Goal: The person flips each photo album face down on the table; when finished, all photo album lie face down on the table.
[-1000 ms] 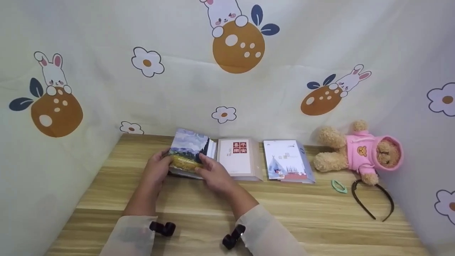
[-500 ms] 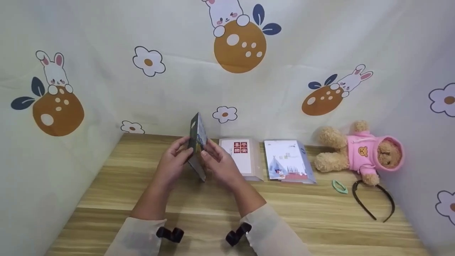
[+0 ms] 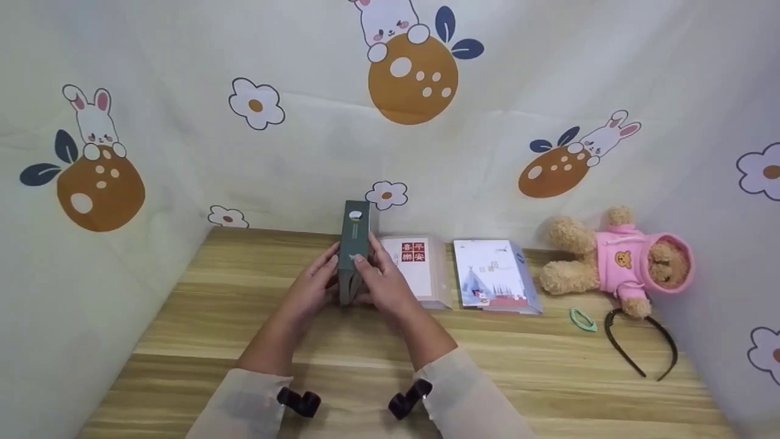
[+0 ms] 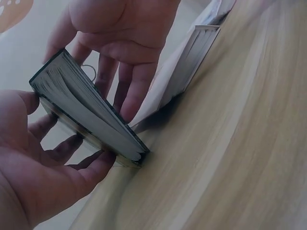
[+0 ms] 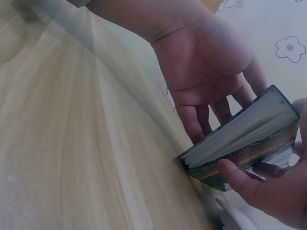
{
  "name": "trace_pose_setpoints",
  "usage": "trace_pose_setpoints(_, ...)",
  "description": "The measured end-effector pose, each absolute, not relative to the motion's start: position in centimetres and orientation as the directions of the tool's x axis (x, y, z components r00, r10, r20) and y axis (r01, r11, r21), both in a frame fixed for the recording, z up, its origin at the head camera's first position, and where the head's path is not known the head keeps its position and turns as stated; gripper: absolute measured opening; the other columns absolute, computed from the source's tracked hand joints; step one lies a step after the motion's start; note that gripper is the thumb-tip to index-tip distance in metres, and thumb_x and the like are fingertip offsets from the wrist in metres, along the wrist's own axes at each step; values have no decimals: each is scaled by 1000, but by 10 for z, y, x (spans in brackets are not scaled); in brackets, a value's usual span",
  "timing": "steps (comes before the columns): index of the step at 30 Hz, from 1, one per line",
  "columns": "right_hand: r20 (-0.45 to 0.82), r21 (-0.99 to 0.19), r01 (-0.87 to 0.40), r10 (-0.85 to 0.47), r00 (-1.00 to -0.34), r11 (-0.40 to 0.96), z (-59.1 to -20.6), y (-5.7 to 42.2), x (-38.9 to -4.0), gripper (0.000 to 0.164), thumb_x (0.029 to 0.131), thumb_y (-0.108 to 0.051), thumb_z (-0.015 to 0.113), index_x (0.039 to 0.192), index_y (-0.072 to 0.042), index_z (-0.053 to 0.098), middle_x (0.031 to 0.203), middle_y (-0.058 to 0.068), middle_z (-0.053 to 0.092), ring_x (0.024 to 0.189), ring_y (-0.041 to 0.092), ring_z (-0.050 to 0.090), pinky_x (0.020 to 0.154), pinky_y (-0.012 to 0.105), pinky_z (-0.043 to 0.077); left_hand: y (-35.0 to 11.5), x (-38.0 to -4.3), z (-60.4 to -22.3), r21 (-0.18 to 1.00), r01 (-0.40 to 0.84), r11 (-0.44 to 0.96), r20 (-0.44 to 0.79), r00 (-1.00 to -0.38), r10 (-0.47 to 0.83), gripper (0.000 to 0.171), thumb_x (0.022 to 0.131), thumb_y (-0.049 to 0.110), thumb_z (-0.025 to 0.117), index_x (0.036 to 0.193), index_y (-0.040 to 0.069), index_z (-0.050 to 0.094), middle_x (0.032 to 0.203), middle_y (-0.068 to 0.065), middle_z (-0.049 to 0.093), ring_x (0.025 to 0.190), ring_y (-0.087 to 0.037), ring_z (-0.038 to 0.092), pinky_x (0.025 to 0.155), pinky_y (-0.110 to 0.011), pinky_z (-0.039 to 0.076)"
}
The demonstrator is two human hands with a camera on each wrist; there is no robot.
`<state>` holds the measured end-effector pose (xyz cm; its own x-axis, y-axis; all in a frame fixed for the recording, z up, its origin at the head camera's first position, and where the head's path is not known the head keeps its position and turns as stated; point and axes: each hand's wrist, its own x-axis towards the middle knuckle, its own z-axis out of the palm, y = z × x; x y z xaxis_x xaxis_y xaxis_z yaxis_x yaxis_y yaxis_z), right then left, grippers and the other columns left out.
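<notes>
A small thick book (image 3: pixel 355 235) with a dark green spine is held up on edge, its spine turned toward the head camera. My left hand (image 3: pixel 312 288) grips it from the left, my right hand (image 3: pixel 387 281) from the right, thumbs near the spine in the head view. Both wrist views show the page block (image 4: pixel 86 100) between the covers, slightly fanned. One lower corner comes close to the wooden table. In the right wrist view a painted cover (image 5: pixel 249 153) shows on the side of my right fingers (image 5: pixel 235 177).
A white book with red squares (image 3: pixel 420 274) lies right beside my right hand. Farther right is another with a tent picture (image 3: pixel 490 277). A teddy bear in pink (image 3: pixel 621 259), a green hair clip (image 3: pixel 582 320) and a dark headband (image 3: pixel 627 350) lie at the table's (image 3: pixel 341 366) right.
The book has turned from its painted cover facing up to standing on edge with the green spine toward me. Both hands have shifted and now hold it from opposite sides.
</notes>
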<state>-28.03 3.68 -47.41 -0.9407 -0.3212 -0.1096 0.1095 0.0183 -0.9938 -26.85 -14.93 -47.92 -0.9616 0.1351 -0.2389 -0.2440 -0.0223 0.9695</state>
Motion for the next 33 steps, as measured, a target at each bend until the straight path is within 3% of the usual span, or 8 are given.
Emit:
trace_pose_setpoints(3,-79,-997,69,-291,-954,43,-474,38,-281,66,105,-53,62,164,-54,31,172,8,38,146,37,53,107,59,59,-149,-269,-481,972,-233,-40,-226,-965,131,51,113,51,44,163,40,43,177,-4,32,165,-35,30,132,-56,34)
trace_pose_setpoints(8,124,-988,-134,-136,-983,74,-473,43,-287,59,99,-31,77,153,-17,60,152,12,60,135,30,65,109,43,60,-149,-268,-486,981,-190,32,-193,-976,106,53,113,44,51,162,28,47,174,-7,38,163,-32,35,133,-54,32)
trace_pose_setpoints(11,159,-985,-164,-84,-984,49,-475,46,-289,56,93,-18,83,146,-7,65,146,15,67,132,30,68,109,39,61,-152,-269,-489,975,-174,135,-182,-982,50,52,110,45,56,159,27,54,171,-8,44,161,-31,38,133,-53,32)
trace_pose_setpoints(18,74,-988,-88,-117,-990,124,-485,44,-291,49,95,-16,81,141,-9,68,138,14,72,127,27,71,107,37,62,-165,-274,-487,948,-241,209,-234,-970,-59,56,112,46,50,159,17,52,174,-15,35,164,-35,28,136,-53,25)
trace_pose_setpoints(24,-27,-980,-14,-204,-979,199,-489,40,-288,47,104,-24,71,150,-16,62,156,12,61,147,30,59,122,47,49,-177,-276,-481,957,-251,146,-232,-963,-134,63,114,46,43,165,9,40,176,-19,29,164,-39,26,137,-54,22)
trace_pose_setpoints(29,-51,-963,-19,-251,-967,268,-490,38,-287,46,107,-28,65,151,-15,61,158,12,60,150,30,54,127,49,44,-181,-274,-478,962,-237,132,-212,-960,-180,67,113,49,41,167,10,36,177,-16,29,166,-37,23,137,-53,21)
trace_pose_setpoints(33,-27,-958,-59,-292,-956,280,-477,37,-279,47,107,-35,63,150,-16,62,154,9,64,147,27,58,126,47,46,-172,-269,-472,961,-216,171,-173,-956,-235,60,113,50,41,166,20,41,178,-8,30,166,-34,26,136,-57,22)
